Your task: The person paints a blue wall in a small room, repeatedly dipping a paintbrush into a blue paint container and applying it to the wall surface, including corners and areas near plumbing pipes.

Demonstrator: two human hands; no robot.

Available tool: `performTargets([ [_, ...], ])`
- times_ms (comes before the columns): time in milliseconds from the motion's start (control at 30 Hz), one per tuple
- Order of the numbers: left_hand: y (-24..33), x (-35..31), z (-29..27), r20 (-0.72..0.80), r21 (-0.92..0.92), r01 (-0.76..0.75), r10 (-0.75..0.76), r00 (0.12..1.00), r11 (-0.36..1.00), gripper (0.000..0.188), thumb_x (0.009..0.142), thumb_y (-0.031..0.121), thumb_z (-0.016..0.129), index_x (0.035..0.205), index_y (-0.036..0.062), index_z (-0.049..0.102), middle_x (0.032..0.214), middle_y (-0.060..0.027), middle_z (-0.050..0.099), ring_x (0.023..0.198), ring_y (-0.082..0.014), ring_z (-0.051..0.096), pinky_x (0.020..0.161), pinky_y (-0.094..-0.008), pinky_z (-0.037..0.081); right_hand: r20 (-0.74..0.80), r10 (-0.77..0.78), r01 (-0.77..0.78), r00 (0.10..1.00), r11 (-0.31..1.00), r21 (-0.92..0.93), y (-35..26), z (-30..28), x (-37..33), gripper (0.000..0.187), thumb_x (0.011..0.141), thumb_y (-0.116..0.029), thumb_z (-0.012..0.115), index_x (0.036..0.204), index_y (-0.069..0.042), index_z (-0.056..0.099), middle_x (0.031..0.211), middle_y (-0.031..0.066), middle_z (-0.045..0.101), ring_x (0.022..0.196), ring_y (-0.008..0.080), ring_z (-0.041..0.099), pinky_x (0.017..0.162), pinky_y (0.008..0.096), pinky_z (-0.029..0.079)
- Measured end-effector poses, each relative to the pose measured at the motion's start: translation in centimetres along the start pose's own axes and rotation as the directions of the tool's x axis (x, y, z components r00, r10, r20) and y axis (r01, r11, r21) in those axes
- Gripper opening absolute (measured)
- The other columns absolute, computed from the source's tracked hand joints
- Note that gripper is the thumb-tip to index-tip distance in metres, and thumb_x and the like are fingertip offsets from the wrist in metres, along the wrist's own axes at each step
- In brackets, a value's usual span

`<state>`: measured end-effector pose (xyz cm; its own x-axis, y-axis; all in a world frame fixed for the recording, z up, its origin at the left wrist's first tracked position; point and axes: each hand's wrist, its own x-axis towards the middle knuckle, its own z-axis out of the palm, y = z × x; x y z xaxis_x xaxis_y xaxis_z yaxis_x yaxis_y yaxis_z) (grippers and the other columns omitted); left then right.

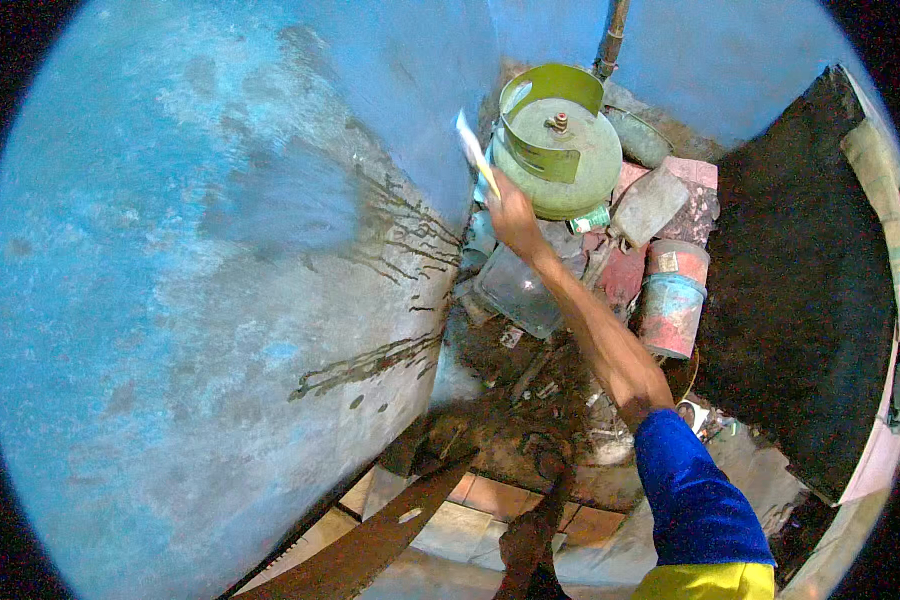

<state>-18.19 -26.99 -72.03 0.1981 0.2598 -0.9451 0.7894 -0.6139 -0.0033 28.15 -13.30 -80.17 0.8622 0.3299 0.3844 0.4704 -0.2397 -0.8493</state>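
My right hand [515,216] reaches up to the corner, its arm in a blue and yellow sleeve. The fingers are closed on a slim white and yellow piece [476,152], perhaps a packet or folded paper; its kind is unclear. It stands close to the blue wall [270,230] and left of a green gas cylinder [575,140] with a collar and brass valve. Under the wrist lies a greyish, see-through plastic container [525,290]. I see no clear sign of my left hand; a dark shape [526,545] at the lower edge is too shadowed to make out.
Right of the cylinder lie a dusty flat jug-like container [650,205] and a red and blue paint-stained can [674,300]. A black sheet [800,290] hangs at the right. Debris covers the dark floor [510,400]. A brown plank-like piece [370,555] slants across the lower left.
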Motion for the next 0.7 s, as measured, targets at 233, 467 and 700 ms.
performTargets([
  [233,-0.6,0.6,0.2,-0.006,-0.013,0.001,-0.002,1.0,1.0,0.05,0.094,0.048,0.039,0.107,0.0082,0.067,0.106,-0.0155,0.067,0.098,-0.0335,0.064,0.086,-0.0444,0.05,0.127,0.249,-0.258,0.96,0.964,0.061,-1.7,-2.6,-2.7,0.041,0.084,-0.007,0.053,0.124,0.005,0.05,0.102,0.0245,0.062,0.096,0.0336,0.06,0.086,0.043,0.045],
  [467,-0.3,0.6,0.6,-0.006,0.021,-0.035,0.035,0.999,0.999,0.05,0.095,0.048,0.038,0.108,0.0082,0.067,0.106,-0.0151,0.067,0.098,-0.0334,0.064,0.086,-0.0444,0.049,0.214,0.503,-0.521,0.837,0.853,0.032,-1.8,-3.3,4.8,0.024,0.083,-0.022,0.056,0.083,0.0,0.063,0.073,0.0222,0.063,0.071,0.036,0.063,0.069,0.0451,0.048],
  [700,-1.1,0.9,1.2,-0.01,-0.002,-0.026,0.026,1.0,1.0,0.05,0.095,0.047,0.038,0.108,0.0083,0.066,0.107,-0.0147,0.067,0.098,-0.0333,0.064,0.087,-0.0443,0.049,0.348,0.268,-0.386,0.898,0.86,0.333,-19.3,-14.8,11.4,0.02,0.09,-0.023,0.057,0.082,-0.005,0.064,0.06,-0.0032,0.053,0.042,0.0021,0.033,0.039,0.0203,0.023],
])
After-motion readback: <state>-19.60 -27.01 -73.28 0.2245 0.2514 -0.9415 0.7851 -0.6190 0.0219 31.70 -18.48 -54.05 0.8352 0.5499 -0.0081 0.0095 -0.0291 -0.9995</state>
